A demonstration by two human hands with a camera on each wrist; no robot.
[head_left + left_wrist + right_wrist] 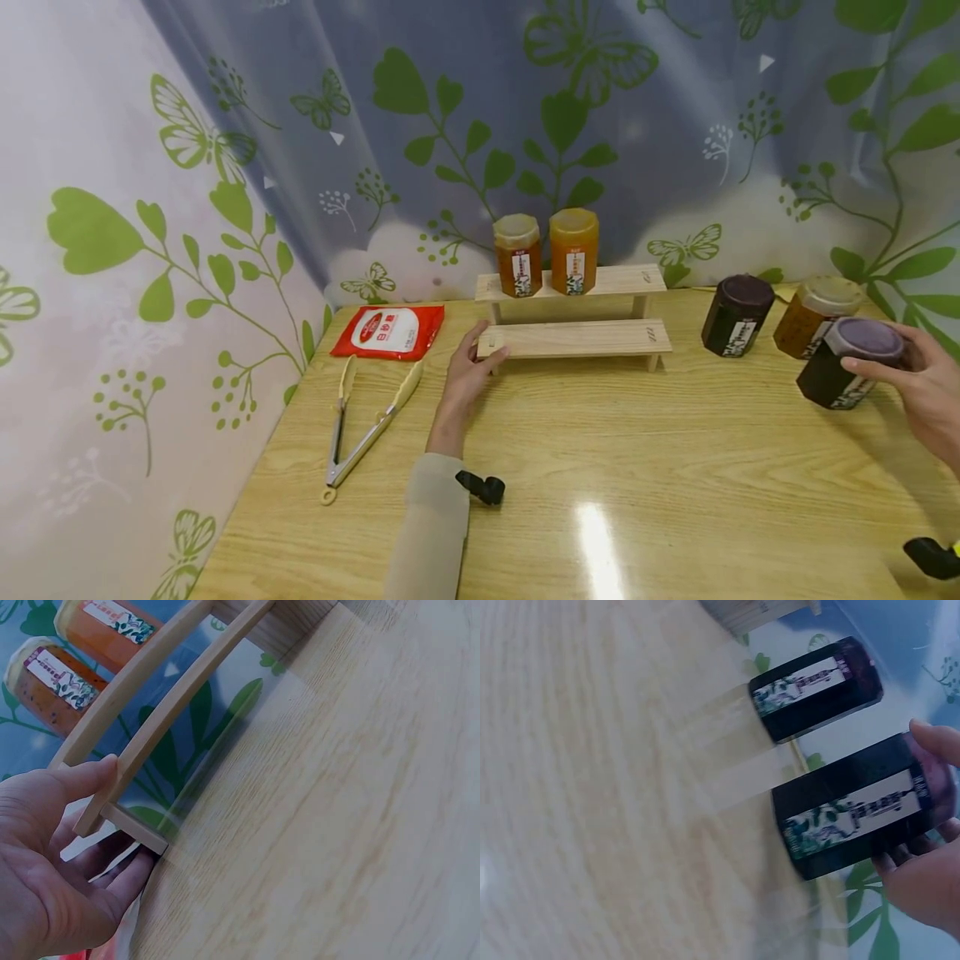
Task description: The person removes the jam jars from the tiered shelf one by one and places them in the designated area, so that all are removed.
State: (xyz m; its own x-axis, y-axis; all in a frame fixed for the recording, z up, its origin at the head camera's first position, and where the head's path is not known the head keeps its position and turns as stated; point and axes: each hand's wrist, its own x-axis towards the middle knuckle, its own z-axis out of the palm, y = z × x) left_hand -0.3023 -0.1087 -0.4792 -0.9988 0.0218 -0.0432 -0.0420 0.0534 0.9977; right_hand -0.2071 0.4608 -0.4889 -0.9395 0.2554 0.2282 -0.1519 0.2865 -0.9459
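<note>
My left hand [467,379] grips the left end of a two-step wooden rack [577,338]. In the left wrist view the thumb lies on the front edge of its lower board, with the other fingers around the end leg. Upon the upper step stand a reddish-amber jam jar [517,271] and an orange jam jar [574,258]. At the far right my right hand [930,392] holds a dark jam jar [847,814] with a purple lid, thumb and fingers around its top. Behind it are a second dark jar [733,321] and a brown jar [804,323].
Left of the rack lies a red and white packet [388,332]. Metal tongs [367,437] with cream tips lie spread apart in front of it. A patterned curtain [480,150] hangs right behind the wooden table [600,467].
</note>
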